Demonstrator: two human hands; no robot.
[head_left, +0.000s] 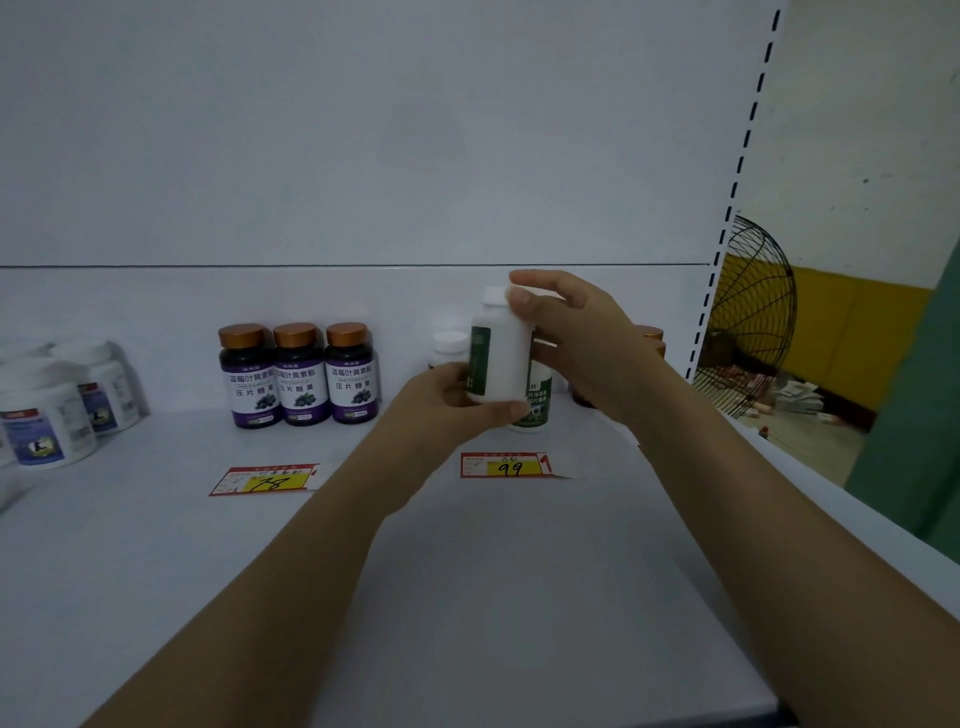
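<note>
A white plastic bottle (503, 353) with a green label and white cap is held upright above the white shelf (467, 571). My left hand (447, 400) grips its lower part, thumb across the base. My right hand (576, 338) holds its upper part, fingers curled round the cap and shoulder. Behind it stand another green-labelled white bottle (537, 405) and a white-capped bottle (449, 345), both partly hidden.
Three dark bottles with gold caps and purple labels (298, 374) stand in a row at the back. White tubs (47, 415) sit at the left. Two red-yellow price tags (265, 480) (506, 465) lie flat. Brown-capped bottles (649, 332) hide behind my right hand. A fan (753, 322) stands beyond the shelf's right edge.
</note>
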